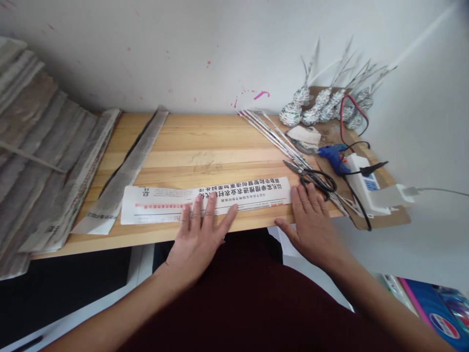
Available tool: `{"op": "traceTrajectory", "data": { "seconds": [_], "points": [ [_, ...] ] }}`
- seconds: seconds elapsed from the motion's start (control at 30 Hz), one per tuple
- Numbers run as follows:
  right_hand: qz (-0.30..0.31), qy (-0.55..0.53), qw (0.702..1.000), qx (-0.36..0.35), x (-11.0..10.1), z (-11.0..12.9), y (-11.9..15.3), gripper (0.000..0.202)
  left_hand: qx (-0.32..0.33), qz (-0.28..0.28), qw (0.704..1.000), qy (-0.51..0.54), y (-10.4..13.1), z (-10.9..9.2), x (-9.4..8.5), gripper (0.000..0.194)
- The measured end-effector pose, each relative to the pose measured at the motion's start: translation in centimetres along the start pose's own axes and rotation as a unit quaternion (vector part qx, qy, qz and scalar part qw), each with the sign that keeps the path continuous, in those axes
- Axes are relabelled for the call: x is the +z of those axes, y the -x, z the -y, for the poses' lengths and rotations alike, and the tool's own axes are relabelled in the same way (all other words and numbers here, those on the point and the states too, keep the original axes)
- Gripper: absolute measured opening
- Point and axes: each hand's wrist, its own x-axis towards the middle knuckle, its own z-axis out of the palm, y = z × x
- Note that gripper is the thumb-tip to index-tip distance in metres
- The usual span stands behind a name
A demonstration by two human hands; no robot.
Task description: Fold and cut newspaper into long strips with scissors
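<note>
A long strip of newspaper (249,198) lies flat along the front of the wooden table (190,146). My left hand (201,225) rests on the strip's middle, fingers spread and flat. Just past the strip's right end, my right hand (311,225) lies palm down with its fingers stretched out and the thumb apart. Black-handled scissors (318,178) are right beyond my right fingertips. Thin rolled paper sticks (274,137) lie slanting behind and under the scissors.
Stacked newspaper strips (36,132) fill the left side, with loose strips (128,171) beside them. At right are a blue glue gun (335,156), a white power strip (366,186), a cloth (304,137) and woven paper pieces (318,105). A wall stands behind.
</note>
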Motion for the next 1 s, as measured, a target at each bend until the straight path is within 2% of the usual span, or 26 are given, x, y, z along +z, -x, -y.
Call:
{"op": "traceTrajectory", "data": {
  "seconds": [0.1,0.2,0.33,0.5,0.7,0.9,1.0],
  "points": [
    [-0.034,-0.016,0.999,-0.003,-1.2,0.3,-0.6,0.093,-0.002,0.009,1.000,-0.009,-0.1,-0.2,-0.2,0.110],
    [-0.056,-0.069,0.993,-0.074,-1.7,1.6,-1.7,0.087,-0.004,0.025,0.999,-0.024,-0.3,-0.5,-0.3,0.107],
    [-0.027,-0.095,0.978,-0.185,-0.1,3.8,-2.9,0.082,-0.013,0.054,0.997,-0.053,-0.5,-0.6,-0.1,0.101],
    [-0.023,-0.067,0.981,-0.179,1.3,4.8,-3.0,0.089,-0.003,0.032,0.998,-0.062,-0.1,0.0,0.1,0.090],
    [-0.007,-0.057,0.985,-0.163,0.8,4.9,-2.9,0.090,0.013,-0.015,0.998,-0.066,1.9,2.4,0.2,0.077],
    [-0.010,-0.050,0.985,-0.167,0.9,4.9,-3.0,0.090,-0.030,-0.018,0.998,-0.059,5.1,5.9,-0.4,0.066],
    [-0.008,-0.052,0.985,-0.165,0.9,4.9,-3.0,0.091,-0.055,-0.031,0.995,-0.077,7.0,7.8,-0.9,0.069]
  ]
}}
